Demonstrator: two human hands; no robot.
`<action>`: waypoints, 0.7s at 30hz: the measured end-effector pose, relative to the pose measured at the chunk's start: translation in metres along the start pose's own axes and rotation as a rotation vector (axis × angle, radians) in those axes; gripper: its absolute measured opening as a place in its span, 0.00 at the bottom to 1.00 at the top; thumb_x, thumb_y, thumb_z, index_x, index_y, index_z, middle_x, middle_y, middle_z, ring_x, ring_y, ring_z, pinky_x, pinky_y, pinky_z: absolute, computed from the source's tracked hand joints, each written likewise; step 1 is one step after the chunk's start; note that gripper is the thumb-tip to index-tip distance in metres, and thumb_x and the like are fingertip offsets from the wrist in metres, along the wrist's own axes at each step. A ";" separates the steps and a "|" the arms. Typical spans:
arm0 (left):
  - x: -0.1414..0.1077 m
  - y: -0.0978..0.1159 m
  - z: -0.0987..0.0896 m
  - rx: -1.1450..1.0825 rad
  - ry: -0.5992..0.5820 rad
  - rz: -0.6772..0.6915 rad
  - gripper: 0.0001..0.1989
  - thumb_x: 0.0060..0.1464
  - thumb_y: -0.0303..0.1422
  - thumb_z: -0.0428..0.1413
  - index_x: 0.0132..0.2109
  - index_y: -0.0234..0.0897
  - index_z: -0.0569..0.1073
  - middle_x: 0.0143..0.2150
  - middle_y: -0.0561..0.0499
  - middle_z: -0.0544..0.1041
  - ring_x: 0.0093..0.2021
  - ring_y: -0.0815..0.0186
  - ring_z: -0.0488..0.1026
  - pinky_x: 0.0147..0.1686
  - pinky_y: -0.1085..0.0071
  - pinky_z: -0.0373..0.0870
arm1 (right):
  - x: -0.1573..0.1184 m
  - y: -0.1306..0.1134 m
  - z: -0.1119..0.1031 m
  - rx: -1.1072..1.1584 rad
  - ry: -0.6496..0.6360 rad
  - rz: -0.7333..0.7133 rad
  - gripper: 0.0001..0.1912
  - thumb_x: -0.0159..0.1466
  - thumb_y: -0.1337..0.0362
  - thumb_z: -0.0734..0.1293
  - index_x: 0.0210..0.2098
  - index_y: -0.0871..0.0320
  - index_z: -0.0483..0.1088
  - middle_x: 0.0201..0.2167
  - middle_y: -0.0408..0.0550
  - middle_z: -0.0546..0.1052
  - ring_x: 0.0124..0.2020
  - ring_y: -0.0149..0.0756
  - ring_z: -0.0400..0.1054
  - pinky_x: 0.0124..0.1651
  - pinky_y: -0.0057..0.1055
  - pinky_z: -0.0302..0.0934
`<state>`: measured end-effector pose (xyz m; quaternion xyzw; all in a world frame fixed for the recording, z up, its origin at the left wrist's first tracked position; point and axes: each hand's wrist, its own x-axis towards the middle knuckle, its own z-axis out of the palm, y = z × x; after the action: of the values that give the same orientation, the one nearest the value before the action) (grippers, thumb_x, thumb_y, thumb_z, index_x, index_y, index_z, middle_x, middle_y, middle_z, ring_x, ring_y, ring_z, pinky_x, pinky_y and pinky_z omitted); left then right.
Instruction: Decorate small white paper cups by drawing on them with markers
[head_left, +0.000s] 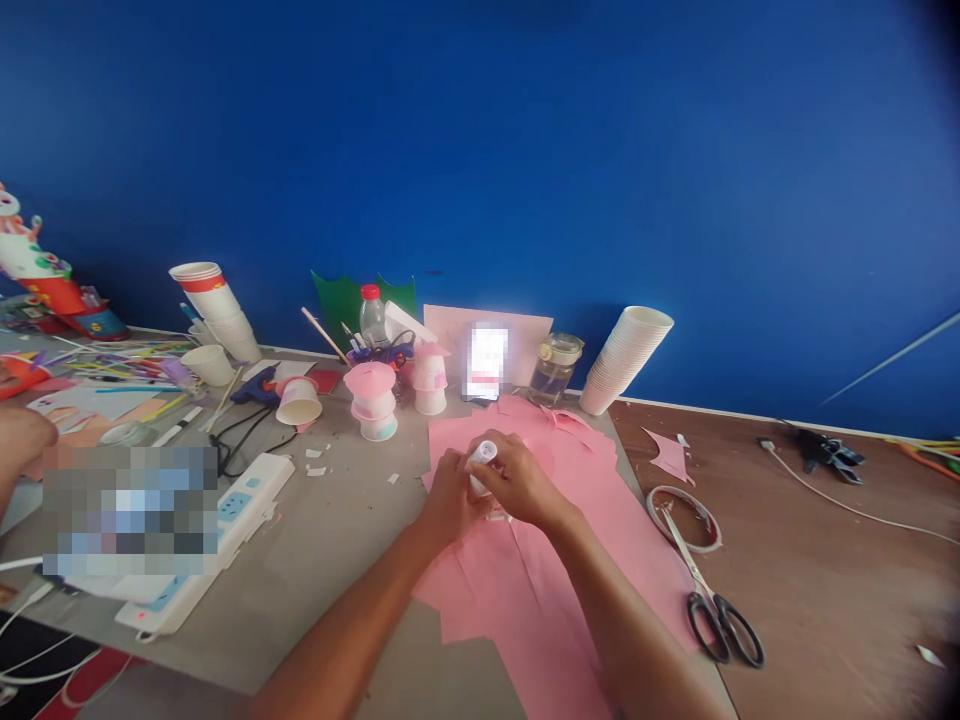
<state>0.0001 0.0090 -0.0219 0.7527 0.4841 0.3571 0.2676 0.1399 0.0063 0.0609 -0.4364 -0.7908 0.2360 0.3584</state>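
My left hand [447, 492] and my right hand [526, 482] meet over pink paper [600, 500]. Between them they grip a small white cylinder [485, 455], its round end facing up toward me. My fingers hide most of it, so I cannot tell exactly what it is. Small pale scraps show just below the hands. Beyond them, a phone [486, 362] with a lit, blurred screen leans against a pink sheet [442, 325]. Left of it stand two paper-cup models with pink tops, a nearer one [373, 400] and a farther one [430, 378].
Scissors [709, 595] and a tape roll [651, 505] lie to the right. Stacked paper cups [626, 360] lean near a glass jar [555, 368]. Leftward are a power strip [247, 500], a tipped cup [300, 402] and another person's hand [26, 440].
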 end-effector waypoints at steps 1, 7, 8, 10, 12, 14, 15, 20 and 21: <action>0.000 0.000 0.000 0.009 0.003 0.008 0.20 0.45 0.29 0.59 0.47 0.40 0.68 0.41 0.47 0.62 0.44 0.56 0.63 0.42 0.57 0.68 | 0.001 0.001 0.002 -0.040 0.023 0.000 0.03 0.61 0.67 0.62 0.32 0.56 0.68 0.31 0.44 0.74 0.31 0.33 0.64 0.42 0.33 0.55; 0.000 0.001 -0.001 0.006 -0.011 -0.030 0.19 0.46 0.32 0.59 0.47 0.38 0.67 0.42 0.47 0.63 0.45 0.56 0.63 0.43 0.58 0.67 | 0.001 0.002 0.004 -0.034 0.072 0.093 0.05 0.62 0.63 0.61 0.32 0.57 0.66 0.29 0.45 0.74 0.30 0.35 0.63 0.38 0.32 0.55; 0.001 0.001 -0.001 0.016 -0.016 -0.020 0.17 0.46 0.31 0.59 0.45 0.38 0.67 0.41 0.47 0.63 0.44 0.56 0.63 0.42 0.59 0.67 | 0.001 0.000 0.002 -0.015 0.045 0.091 0.06 0.62 0.63 0.60 0.30 0.56 0.66 0.27 0.44 0.73 0.30 0.34 0.63 0.37 0.31 0.55; 0.001 0.002 -0.002 0.047 -0.032 0.016 0.13 0.45 0.30 0.58 0.41 0.38 0.67 0.38 0.48 0.63 0.41 0.57 0.63 0.39 0.61 0.66 | 0.000 -0.005 -0.001 0.000 -0.015 0.066 0.09 0.62 0.64 0.59 0.25 0.57 0.62 0.22 0.41 0.69 0.25 0.31 0.59 0.34 0.29 0.54; 0.002 0.002 -0.003 0.076 -0.047 0.064 0.12 0.44 0.28 0.57 0.38 0.38 0.67 0.36 0.49 0.63 0.40 0.58 0.62 0.37 0.62 0.65 | -0.001 -0.009 -0.004 -0.010 -0.058 0.034 0.12 0.59 0.67 0.59 0.20 0.57 0.56 0.18 0.38 0.62 0.21 0.28 0.53 0.32 0.28 0.52; 0.002 0.001 -0.002 0.088 -0.043 0.096 0.11 0.43 0.28 0.57 0.37 0.38 0.66 0.36 0.48 0.63 0.39 0.58 0.61 0.37 0.61 0.64 | -0.001 -0.012 -0.007 -0.028 -0.086 0.013 0.13 0.56 0.70 0.59 0.18 0.57 0.51 0.16 0.36 0.58 0.20 0.26 0.47 0.31 0.27 0.50; 0.002 0.000 -0.002 0.087 -0.037 0.101 0.11 0.43 0.28 0.57 0.37 0.38 0.66 0.37 0.48 0.63 0.39 0.58 0.61 0.37 0.61 0.64 | -0.002 -0.012 -0.008 -0.039 -0.094 0.007 0.13 0.55 0.70 0.59 0.18 0.57 0.50 0.16 0.36 0.57 0.20 0.26 0.46 0.31 0.27 0.50; 0.001 -0.005 0.001 0.058 -0.039 0.081 0.13 0.43 0.27 0.57 0.38 0.39 0.66 0.38 0.48 0.63 0.42 0.58 0.62 0.39 0.61 0.66 | -0.004 -0.010 -0.011 -0.006 -0.109 0.024 0.12 0.57 0.69 0.60 0.19 0.57 0.54 0.18 0.36 0.59 0.22 0.27 0.50 0.32 0.27 0.52; 0.001 -0.005 0.002 0.051 -0.029 0.073 0.13 0.42 0.27 0.57 0.38 0.39 0.66 0.38 0.49 0.63 0.42 0.58 0.62 0.38 0.62 0.66 | -0.005 -0.009 -0.011 0.025 -0.116 0.024 0.11 0.58 0.69 0.61 0.21 0.57 0.57 0.20 0.37 0.62 0.23 0.28 0.53 0.31 0.26 0.53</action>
<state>-0.0009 0.0117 -0.0263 0.7815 0.4612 0.3433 0.2422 0.1453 -0.0017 0.0722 -0.4270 -0.8020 0.2749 0.3145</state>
